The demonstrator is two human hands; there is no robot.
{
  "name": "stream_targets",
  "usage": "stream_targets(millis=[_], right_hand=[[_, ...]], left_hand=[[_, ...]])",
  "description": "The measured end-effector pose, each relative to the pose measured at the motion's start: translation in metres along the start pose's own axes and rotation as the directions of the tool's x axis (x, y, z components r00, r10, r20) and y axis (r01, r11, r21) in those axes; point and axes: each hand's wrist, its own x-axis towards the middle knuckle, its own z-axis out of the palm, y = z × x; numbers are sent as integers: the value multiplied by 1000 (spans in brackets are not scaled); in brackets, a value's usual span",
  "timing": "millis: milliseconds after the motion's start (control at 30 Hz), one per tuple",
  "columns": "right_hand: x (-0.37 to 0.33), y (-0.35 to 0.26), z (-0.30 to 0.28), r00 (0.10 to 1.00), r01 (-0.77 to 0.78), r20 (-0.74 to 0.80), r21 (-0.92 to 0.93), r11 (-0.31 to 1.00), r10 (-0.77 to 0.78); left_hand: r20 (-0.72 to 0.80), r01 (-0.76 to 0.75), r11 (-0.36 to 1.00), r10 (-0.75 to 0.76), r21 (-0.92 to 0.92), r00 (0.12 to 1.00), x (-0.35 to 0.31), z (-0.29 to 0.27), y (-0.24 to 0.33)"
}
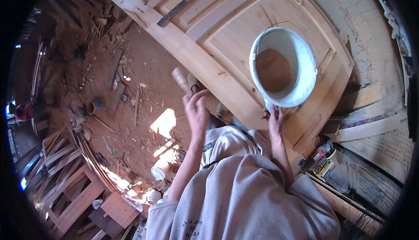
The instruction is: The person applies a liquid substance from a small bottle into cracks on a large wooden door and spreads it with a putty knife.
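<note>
My left hand [196,111] is raised above the floor, left of the wooden door's edge, with its fingers curled. A pale, block-like thing [180,79], smeared by motion, sticks out beyond its fingers; its kind cannot be made out. My right hand [275,118] is closed at the near rim of a white bucket [303,78], around a small whitish thing [268,105] partly hidden by the fingers. The bucket, with a thin wire handle and brown matter inside, stands on the panelled wooden door [227,43].
A dark strip [185,3] lies across the door. Wood scraps and sawdust cover the floor [144,74] at left, with stacked boards [78,196] at lower left. A pale container [159,171] lies near my left forearm. A red tool [322,151] sits at right.
</note>
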Motion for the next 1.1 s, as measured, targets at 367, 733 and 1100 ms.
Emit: stream_targets(millis=[367,733,1100], right_hand=[[-31,-11,-32,991,-132,17,247,960,132],[-17,-16,-55,988,-130,-15,435,891,151],[15,-33,-81,963,-105,-149,559,823,225]], left_hand=[[271,237,971,-219,-35,937,14,162,65],[102,361,890,-346,-278,933,64,40,80],[-135,403,850,-469,-340,873,52,-69,9]])
